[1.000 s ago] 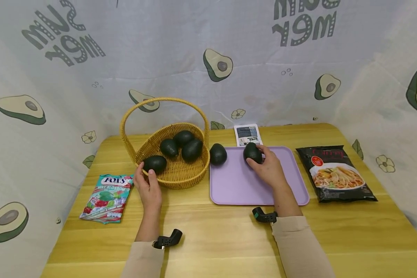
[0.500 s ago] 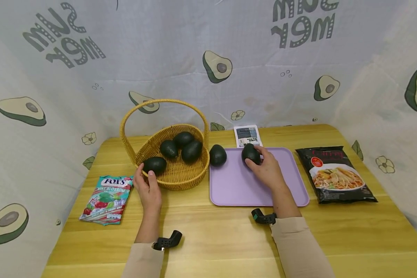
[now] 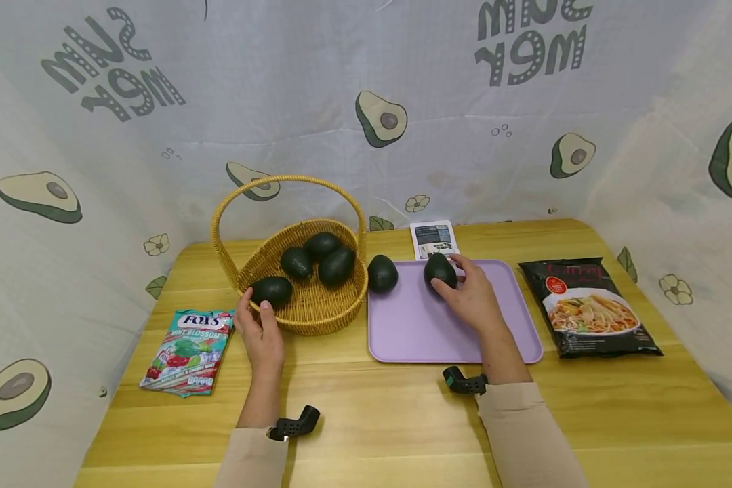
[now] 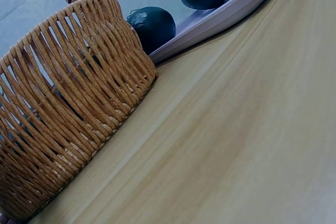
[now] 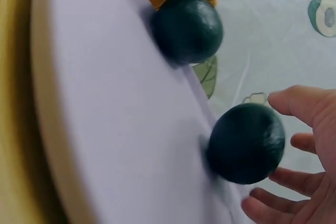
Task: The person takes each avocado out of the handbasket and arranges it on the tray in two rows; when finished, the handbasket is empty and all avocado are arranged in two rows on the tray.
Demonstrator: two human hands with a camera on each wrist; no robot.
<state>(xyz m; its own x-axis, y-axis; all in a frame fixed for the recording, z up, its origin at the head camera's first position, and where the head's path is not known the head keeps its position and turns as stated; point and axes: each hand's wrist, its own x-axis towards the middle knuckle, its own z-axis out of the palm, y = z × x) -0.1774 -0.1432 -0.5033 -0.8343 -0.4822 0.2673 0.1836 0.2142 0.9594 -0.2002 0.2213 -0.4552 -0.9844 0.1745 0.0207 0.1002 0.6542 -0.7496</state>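
Observation:
My left hand (image 3: 260, 339) touches the near left rim of a yellow wicker basket (image 3: 317, 324), its thumb and fingers spread. Inside the basket lie several dark green avocados, one of them (image 3: 272, 292) right by those fingertips. On the right, my right hand (image 3: 471, 298) is around another avocado (image 3: 440, 270) at the back of a lilac tray (image 3: 402, 339). The right wrist view shows this avocado (image 5: 245, 144) resting on the tray, with loosely spread fingers beside it and the thumb (image 5: 296, 103) at its edge. One more avocado (image 3: 382, 274) sits at the tray's back left corner, against the basket.
A teal candy bag (image 3: 189, 351) lies left of the basket. To the right of the tray is a black noodle packet (image 3: 588, 308). A white printed card (image 3: 433, 237) lies behind the tray, before a hanging avocado-print cloth (image 3: 463, 169).
The avocado at my right hand has shifted slightly left on the tray, and the fingers have loosened around it. My left hand has stayed at the basket rim.

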